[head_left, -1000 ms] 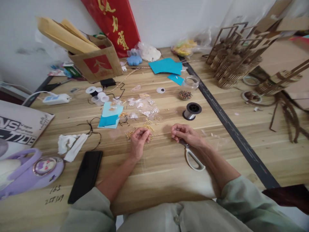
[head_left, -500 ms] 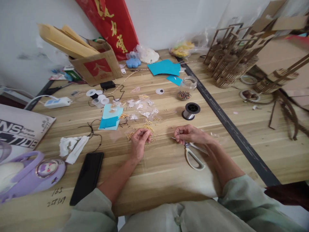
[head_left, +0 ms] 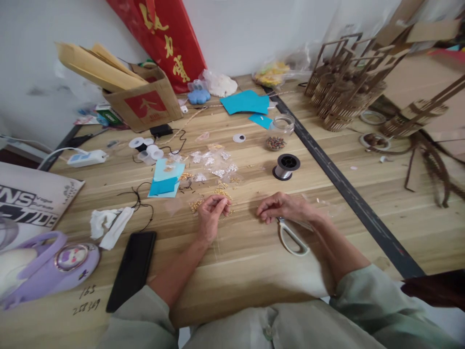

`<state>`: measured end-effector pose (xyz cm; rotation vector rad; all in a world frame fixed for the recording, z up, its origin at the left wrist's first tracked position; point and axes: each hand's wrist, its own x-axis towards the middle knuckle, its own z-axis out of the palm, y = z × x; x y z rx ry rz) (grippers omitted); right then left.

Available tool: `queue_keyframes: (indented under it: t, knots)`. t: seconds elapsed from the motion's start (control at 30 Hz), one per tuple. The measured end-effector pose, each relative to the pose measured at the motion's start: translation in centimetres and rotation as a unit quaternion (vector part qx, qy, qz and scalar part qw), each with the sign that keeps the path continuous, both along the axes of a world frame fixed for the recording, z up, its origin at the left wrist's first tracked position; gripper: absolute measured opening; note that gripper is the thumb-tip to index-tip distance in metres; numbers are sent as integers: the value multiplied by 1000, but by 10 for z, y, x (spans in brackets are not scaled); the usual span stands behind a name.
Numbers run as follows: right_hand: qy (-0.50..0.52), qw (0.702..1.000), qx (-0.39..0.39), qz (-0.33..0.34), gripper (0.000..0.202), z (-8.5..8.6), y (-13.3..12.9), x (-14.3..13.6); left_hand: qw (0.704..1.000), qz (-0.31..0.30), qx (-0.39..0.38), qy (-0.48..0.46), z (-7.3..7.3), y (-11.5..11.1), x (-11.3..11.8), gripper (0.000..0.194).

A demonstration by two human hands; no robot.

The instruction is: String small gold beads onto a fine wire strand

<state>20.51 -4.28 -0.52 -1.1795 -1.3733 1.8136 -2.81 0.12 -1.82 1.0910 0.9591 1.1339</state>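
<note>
My left hand (head_left: 213, 216) is closed in a pinch beside the gold beads (head_left: 222, 192). A thin clear thread (head_left: 217, 248) trails from below its fingers toward me; whatever tiny piece is at the fingertips is too small to name. To the right, my right hand (head_left: 281, 207) is low over the table, fingers curled together, and what is in them is hidden. Under and beside it lie scissors (head_left: 295, 240) with pale handles, their blades mostly covered by the hand. A black-rimmed spool of clear line (head_left: 286, 167) stands beyond the right hand.
Small bags of silver pieces (head_left: 218, 162) and blue card (head_left: 165, 179) lie past the left hand. A jar of beads (head_left: 279, 133) stands farther back. At left are a black phone (head_left: 131, 271) and a purple case (head_left: 69, 269). Wooden baskets (head_left: 348, 92) crowd the back right.
My right hand has shifted slightly left and lower, its fingers now covering the pale tip that showed beside them. The left hand keeps its pinch almost in place.
</note>
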Motion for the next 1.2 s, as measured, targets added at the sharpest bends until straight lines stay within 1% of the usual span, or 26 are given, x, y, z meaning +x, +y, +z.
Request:
queue_keyframes:
  t: [0.1,0.23,0.47,0.6,0.7,0.8,0.97,1.2]
  knots:
    - [-6,1000,8,-5,33,-3,0,-3,1000,-2,0,-3,1,0,1,18]
    - [-7,1000,27,-8,31,-2,1,-9,1000,-4,-5,-8,1,0,2,16]
    - [-28,994,99,-29,23,2,0,-21,999,-16,-24,-32,-1,-2,5,14]
    - [-52,990,118,-63,21,4,-2,-31,999,-26,-24,-29,-1,-3,6,12]
    - [-89,978,158,-100,17,7,-5,-41,999,-40,-23,-27,1,-6,6,12]
    - [-121,958,217,-142,14,7,-10,-52,998,-51,-27,-23,3,-9,6,12]
    - [-151,926,300,-171,12,5,-18,-64,997,-68,-25,-14,5,-14,6,11]
    - [-156,907,341,-191,10,7,-22,-67,994,-100,-28,-20,3,-17,6,8]
